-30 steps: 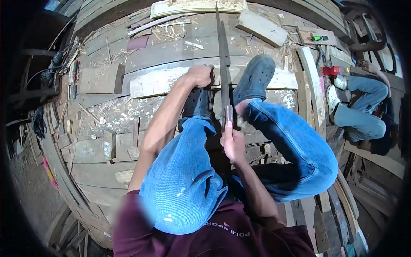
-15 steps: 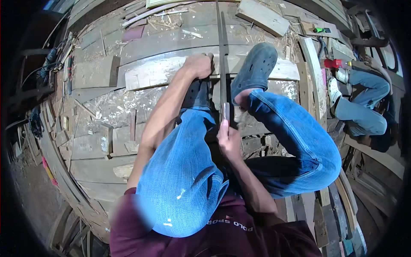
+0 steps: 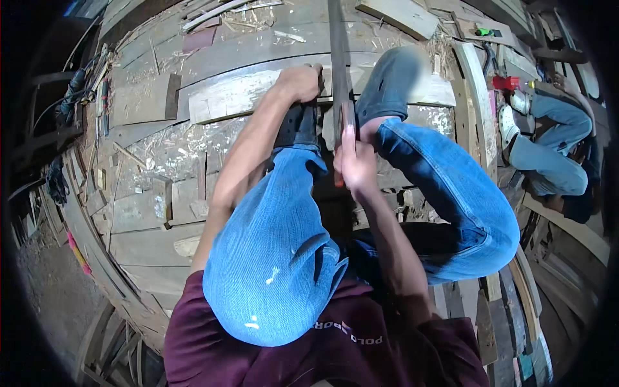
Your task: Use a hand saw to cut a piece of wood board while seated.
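Note:
A long dark saw blade [image 3: 337, 48] runs away from me across a pale, rough board [image 3: 222, 97]. My right hand [image 3: 354, 158] is closed on the saw's handle, with an orange end showing below the fingers. My left hand [image 3: 300, 82] is closed on the board's edge, left of the blade, just above my dark left clog [image 3: 295, 126]. My right clog [image 3: 383, 84] rests beside the blade on the right, partly over the board. The blade is smeared, and where it meets the wood is unclear.
Planks and wood scraps [image 3: 138, 97] surround me. A loose board [image 3: 396, 16] lies at the back. Another person's jeans-clad legs [image 3: 554, 161] are at the right, near a red tool [image 3: 506, 82] and a small green tool [image 3: 483, 31]. Cables and dark clutter [image 3: 71, 103] line the left.
My right hand and the saw have moved forward, away from my body. My left hand stays on the board. The whole scene sits somewhat higher in the picture.

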Tool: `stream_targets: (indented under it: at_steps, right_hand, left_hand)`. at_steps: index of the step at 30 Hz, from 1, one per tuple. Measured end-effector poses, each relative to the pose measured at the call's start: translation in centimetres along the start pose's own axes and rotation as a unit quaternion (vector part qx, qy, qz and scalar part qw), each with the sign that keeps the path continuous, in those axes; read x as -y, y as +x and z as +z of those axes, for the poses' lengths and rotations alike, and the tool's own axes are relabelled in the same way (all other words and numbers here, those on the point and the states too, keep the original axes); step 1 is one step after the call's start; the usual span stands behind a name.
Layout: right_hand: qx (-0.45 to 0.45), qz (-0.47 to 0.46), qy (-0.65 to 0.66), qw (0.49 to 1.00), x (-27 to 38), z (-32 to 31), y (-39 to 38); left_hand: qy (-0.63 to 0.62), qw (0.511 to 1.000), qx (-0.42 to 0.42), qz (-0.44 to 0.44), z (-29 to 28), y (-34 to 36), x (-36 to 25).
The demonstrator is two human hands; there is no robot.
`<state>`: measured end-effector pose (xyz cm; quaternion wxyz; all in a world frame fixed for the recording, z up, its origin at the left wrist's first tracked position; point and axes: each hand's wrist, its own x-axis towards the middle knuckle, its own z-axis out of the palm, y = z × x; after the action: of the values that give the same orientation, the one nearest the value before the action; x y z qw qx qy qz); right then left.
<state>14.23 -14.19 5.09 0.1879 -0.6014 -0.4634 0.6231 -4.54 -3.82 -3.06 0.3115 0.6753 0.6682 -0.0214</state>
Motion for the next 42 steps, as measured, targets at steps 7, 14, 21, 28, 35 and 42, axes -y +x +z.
stream_targets:
  at_steps: [7,14,21,28,35,42]
  right_hand:
    - [0.006,-0.006,0.039,0.999,-1.2,-0.7,-2.3]
    - [0.016,0.050,-0.016,0.998,-2.6,-1.7,-7.0]
    - [0.014,0.090,0.029,0.995,-1.0,-1.9,-6.2]
    - [0.001,0.105,-0.034,0.994,0.1,-2.0,-5.1]
    - [-0.011,0.077,-0.059,0.995,-1.3,-1.6,-8.8]
    - [-0.020,0.016,-0.097,0.995,-1.6,-0.8,-4.4]
  left_hand:
    - [-0.017,0.999,-0.034,0.011,-0.7,-0.8,-0.2]
    - [0.001,0.998,-0.057,0.001,0.6,-0.9,0.7]
    - [0.000,0.999,-0.045,0.002,-0.2,-1.0,-0.5]
    - [0.019,0.997,-0.075,0.010,0.3,-0.4,0.3]
    - [0.013,0.997,-0.074,-0.004,1.1,-0.9,0.5]
    - [0.019,0.997,-0.073,0.010,1.2,-1.0,0.4]
